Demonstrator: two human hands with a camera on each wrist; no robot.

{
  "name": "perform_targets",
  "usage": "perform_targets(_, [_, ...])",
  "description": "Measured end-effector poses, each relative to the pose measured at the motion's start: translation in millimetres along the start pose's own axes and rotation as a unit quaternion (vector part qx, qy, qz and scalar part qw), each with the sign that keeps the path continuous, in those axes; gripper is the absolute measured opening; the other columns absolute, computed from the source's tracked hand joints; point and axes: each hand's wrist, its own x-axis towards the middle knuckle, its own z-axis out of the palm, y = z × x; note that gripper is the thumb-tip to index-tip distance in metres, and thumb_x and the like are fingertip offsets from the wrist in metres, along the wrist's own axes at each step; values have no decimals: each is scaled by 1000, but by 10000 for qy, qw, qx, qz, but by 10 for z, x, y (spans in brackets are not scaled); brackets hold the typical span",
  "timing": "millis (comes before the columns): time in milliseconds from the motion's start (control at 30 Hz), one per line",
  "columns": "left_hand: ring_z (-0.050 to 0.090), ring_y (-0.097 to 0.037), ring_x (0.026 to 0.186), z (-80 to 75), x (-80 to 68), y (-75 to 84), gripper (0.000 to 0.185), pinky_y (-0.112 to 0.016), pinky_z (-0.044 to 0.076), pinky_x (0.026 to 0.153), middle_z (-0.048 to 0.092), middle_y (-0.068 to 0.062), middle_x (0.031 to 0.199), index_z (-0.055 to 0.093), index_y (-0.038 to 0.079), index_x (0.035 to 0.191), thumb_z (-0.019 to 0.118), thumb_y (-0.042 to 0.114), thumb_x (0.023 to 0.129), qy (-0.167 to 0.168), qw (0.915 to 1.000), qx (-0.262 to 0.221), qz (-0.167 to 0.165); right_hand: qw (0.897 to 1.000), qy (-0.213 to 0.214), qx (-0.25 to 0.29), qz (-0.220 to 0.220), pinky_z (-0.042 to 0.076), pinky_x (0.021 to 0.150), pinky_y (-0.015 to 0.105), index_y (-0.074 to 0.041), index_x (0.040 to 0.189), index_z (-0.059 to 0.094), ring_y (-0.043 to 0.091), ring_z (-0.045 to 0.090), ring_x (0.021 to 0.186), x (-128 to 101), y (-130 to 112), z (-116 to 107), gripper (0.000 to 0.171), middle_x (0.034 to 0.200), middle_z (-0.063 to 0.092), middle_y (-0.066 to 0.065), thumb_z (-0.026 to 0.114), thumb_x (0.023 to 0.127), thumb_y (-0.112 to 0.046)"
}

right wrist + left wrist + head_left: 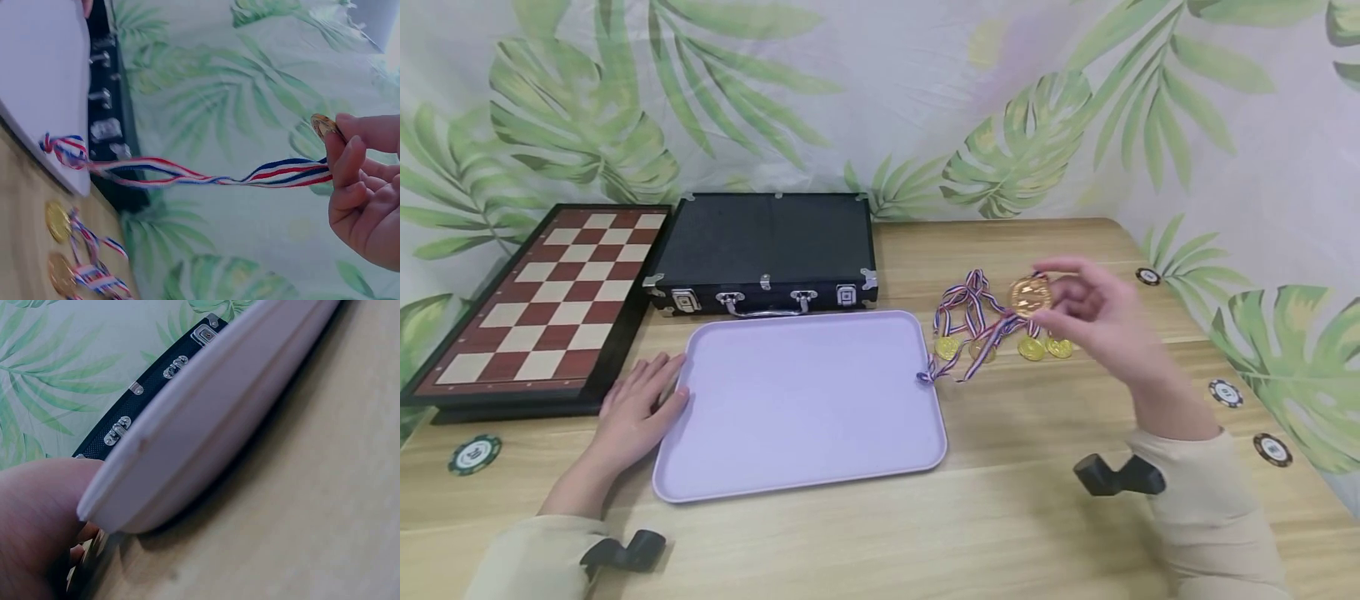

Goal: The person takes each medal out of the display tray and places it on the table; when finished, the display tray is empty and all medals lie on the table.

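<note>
Between thumb and fingers, my right hand (1097, 321) pinches a gold-coloured medal (1032, 297) above the table. Its red, white and blue ribbon (281, 172) stretches to the tray, where the knotted end (927, 377) lies over the right rim. My left hand (638, 408) rests at the left side of the lilac tray (805, 408), thumb against the rim, fingers extended beside the chessboard. In the left wrist view part of that hand (37, 519) touches the tray's edge (181, 437). Several other medals, one a yellow-gold medal (1032, 347), lie under the held one with tangled ribbons (973, 304).
Behind the tray stands a black case (767, 242) with metal latches and a handle. A red-and-cream chessboard (557, 300) lies at the left. Poker chips lie near the table's sides, among them a green chip (475, 454) and a black chip (1272, 449). Leaf-patterned cloth (910, 108) hangs behind.
</note>
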Motion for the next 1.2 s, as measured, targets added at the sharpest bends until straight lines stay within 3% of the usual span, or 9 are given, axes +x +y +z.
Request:
perform_targets(267, [5,-40,125,-9,7,2,52,-56,-5,94,22,-28,134,28,6,135,40,31,90,-70,10000,9,-66,9967,459,563,-366,46,52,16,8,117,48,14,53,60,-143,-65,-531,47,78,55,12,51,72,23])
perform_targets(367, [5,-40,125,-6,5,7,53,-56,-5,94,21,-28,134,27,7,135,39,32,90,-99,9999,-10,-94,9956,829,437,-12,46,54,16,7,117,49,12,53,60,-152,2,-686,46,78,55,11,52,74,20])
perform_targets(433, [5,-40,125,-6,4,5,53,-56,-5,94,21,-28,134,27,7,135,39,32,90,-98,9999,-11,-102,9931,1053,82,509,46,55,15,1,119,50,10,54,61,-130,80,-787,46,78,55,8,55,75,15])
perform_targets(533, [4,-39,125,-8,-2,-5,53,-56,-6,94,21,-27,134,27,7,135,39,32,90,-90,9999,2,-110,9798,1263,-565,1442,45,57,14,-7,122,49,8,53,63,-40,242,-941,47,79,55,2,59,77,5])
perform_targets(633, [4,-39,125,-6,-9,-14,52,-56,-6,94,21,-27,134,27,7,135,39,31,90,-70,9999,1,-105,9619,1317,-1213,2066,45,59,15,-10,125,45,5,52,63,102,418,-1098,50,78,54,-3,61,79,-2])
perform_targets(733, [5,-40,125,1,-14,-18,52,-56,-5,94,22,-28,134,28,6,135,40,31,90,-47,10000,-4,-83,9527,1336,-1561,2238,44,57,14,-7,128,41,3,50,61,255,550,-1243,51,76,54,-6,60,80,-6])
perform_targets(967, [6,-40,125,3,-11,-9,52,-56,-4,94,22,-28,134,29,6,134,40,31,90,-15,10000,-8,-78,9527,1582,-1335,2227,40,50,13,-6,127,42,3,48,56,496,673,-1421,50,69,54,-8,59,81,-5])
perform_targets(1100, [5,-40,125,-6,-7,7,52,-56,-5,94,22,-28,134,28,6,135,39,31,90,-44,9999,0,-110,9503,1514,-1219,2432,41,51,14,-9,127,42,4,48,56,455,780,-1416,50,70,55,-8,60,80,-5])
perform_targets(1200, [6,-40,125,-8,-15,9,52,-56,-5,94,22,-28,133,28,6,135,40,31,90,-49,10000,7,-82,9473,1336,-918,2764,43,57,15,-13,128,41,5,49,63,305,923,-1379,52,79,54,-5,61,80,-10])
